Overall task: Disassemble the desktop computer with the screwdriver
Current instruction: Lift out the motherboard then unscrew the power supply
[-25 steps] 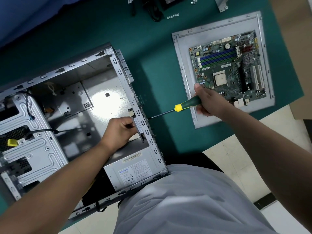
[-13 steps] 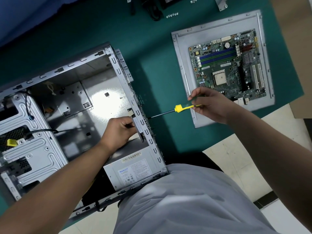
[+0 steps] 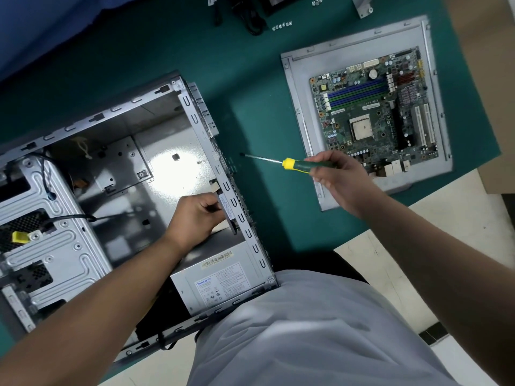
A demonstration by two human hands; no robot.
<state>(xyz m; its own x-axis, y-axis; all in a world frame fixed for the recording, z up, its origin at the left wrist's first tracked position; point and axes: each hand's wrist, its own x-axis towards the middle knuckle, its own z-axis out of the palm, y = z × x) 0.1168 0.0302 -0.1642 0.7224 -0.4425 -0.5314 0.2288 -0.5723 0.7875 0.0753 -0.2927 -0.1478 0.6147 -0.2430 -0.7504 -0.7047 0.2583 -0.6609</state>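
My right hand (image 3: 338, 181) is curled round the green handle of the screwdriver (image 3: 289, 163), its thin steel shaft pointing at the computer case (image 3: 133, 174) — the tip hangs just off the case's rear wall, not touching. My left hand (image 3: 195, 215) reaches inside the case, fingers pinched on a small part against that same wall, forearm slanting across the grey power supply (image 3: 220, 282). The bare-metal case lies open on the green mat (image 3: 259, 107).
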